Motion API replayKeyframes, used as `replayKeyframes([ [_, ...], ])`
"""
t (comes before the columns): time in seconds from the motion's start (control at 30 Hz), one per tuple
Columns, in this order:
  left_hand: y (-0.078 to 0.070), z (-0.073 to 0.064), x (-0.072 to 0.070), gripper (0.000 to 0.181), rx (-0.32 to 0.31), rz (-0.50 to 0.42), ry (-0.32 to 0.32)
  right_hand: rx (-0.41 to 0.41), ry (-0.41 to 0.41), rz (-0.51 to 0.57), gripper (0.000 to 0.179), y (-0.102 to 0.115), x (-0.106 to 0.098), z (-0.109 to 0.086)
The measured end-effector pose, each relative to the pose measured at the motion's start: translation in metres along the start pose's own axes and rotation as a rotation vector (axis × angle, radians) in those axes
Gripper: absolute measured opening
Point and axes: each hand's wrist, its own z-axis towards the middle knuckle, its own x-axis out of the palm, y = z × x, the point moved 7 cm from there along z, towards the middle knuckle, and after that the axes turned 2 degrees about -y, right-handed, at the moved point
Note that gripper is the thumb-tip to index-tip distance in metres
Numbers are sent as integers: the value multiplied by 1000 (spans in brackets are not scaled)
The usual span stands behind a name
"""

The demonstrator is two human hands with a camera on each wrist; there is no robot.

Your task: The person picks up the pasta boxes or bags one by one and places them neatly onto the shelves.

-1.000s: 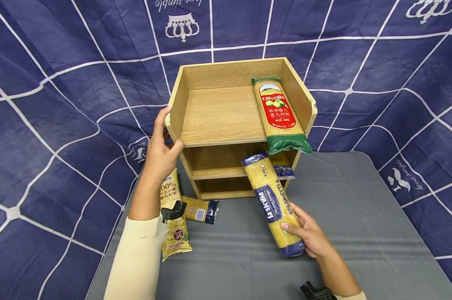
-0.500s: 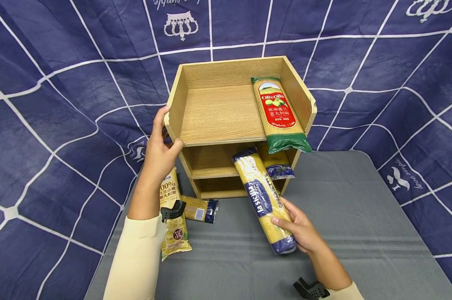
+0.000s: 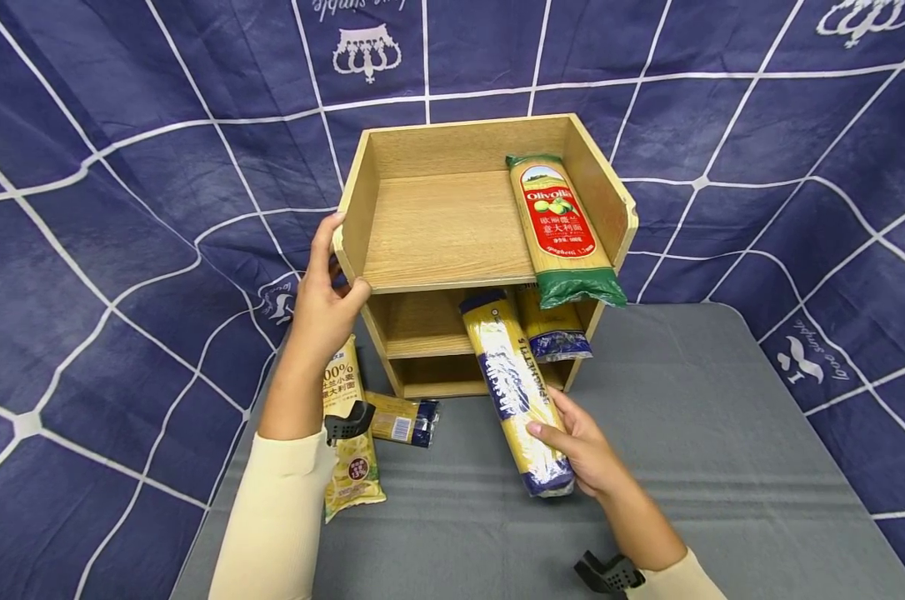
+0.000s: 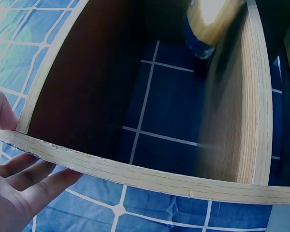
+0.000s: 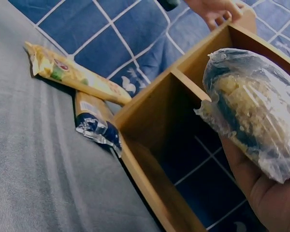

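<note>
My right hand [image 3: 583, 446] holds a yellow and blue pack of spaghetti [image 3: 516, 396] near its lower end, thumb on top. The pack slants up and left, its far end at the opening of the middle level of a wooden shelf [image 3: 445, 225]. In the right wrist view the clear crinkled end of this pack [image 5: 253, 106] is close to the camera. My left hand [image 3: 325, 300] grips the front corner of the shelf's left side panel; in the left wrist view its fingers [image 4: 48, 186] lie along the panel's edge.
A red and green spaghetti pack [image 3: 557, 225] lies on the shelf top at right. Another blue-ended pack [image 3: 557, 333] sticks out of the middle level. Left on the grey cloth [image 3: 452, 533] lie a long yellow pasta bag [image 3: 351, 467] and a small blue-ended pack [image 3: 400, 419].
My right hand has carried the spaghetti pack left, its far end coming to the middle level's opening. My left hand has stayed on the shelf corner.
</note>
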Motion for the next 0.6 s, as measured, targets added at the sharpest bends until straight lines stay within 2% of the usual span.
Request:
replayKeyframes([
  [0.37, -1, 0, 0, 83, -1, 4, -3, 17, -30, 50, 72, -3, 7, 9],
  [0.6, -1, -1, 1, 83, 2, 12, -6, 57, -70, 73, 70, -5, 7, 14],
])
